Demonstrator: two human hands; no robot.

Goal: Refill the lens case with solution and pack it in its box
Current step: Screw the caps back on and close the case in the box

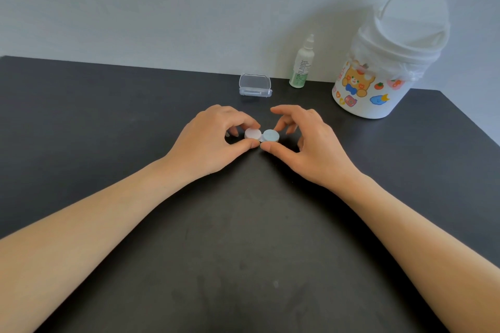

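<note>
A small lens case (pixel 262 135) with a pink cap on the left and a blue cap on the right lies on the dark table (pixel 243 238), both caps on. My left hand (pixel 213 140) pinches the pink cap between thumb and forefinger. My right hand (pixel 305 143) has its thumb against the near side of the blue cap and its curled fingers just behind it. A clear plastic box (pixel 255 86) stands open behind the hands. The solution bottle (pixel 302 65), white with a green label and a capped nozzle, stands upright near the wall.
A white lidded bin (pixel 389 62) with cartoon stickers and a bag liner stands at the back right. The table's right edge runs diagonally past it. A pale wall closes off the far side.
</note>
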